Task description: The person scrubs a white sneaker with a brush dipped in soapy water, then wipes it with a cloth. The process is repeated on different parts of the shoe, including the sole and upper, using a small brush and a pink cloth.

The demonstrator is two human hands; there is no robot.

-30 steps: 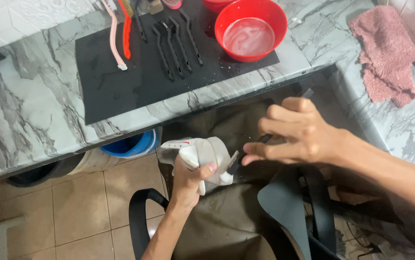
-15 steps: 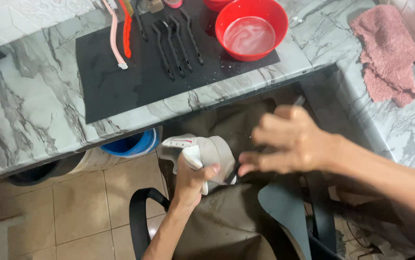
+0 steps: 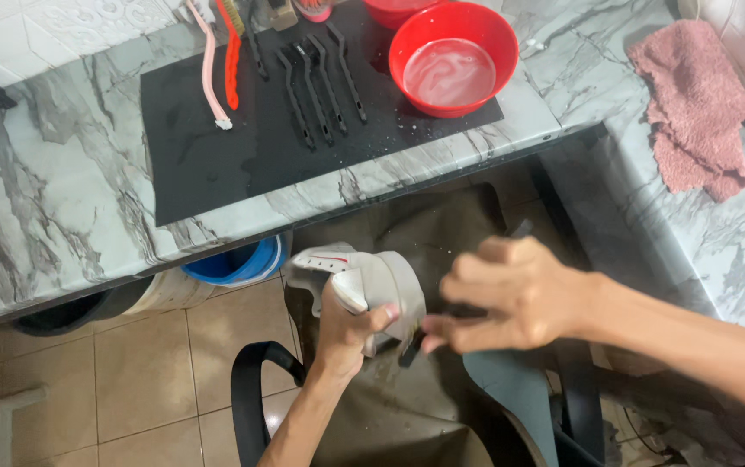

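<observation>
We held a pale sneaker (image 3: pixel 364 281) over our lap, just near of the marble counter (image 3: pixel 52 199); our left hand (image 3: pixel 344 324) was closed around its heel end, thumb pressed against the side; our right hand (image 3: pixel 511 294) was pinched shut on a dark brush (image 3: pixel 411 344), its head touching the shoe's right side. We judged the sneaker light and soft-walled, likely wet and a little slippery; the firmer heel or sole seemed the surest place to grip. Farther off on the counter lay a black mat (image 3: pixel 217 156) with a red bowl (image 3: pixel 452 54) of cloudy water and several black brushes (image 3: pixel 321 82); a pink cloth (image 3: pixel 693 104) lay to the right.
</observation>
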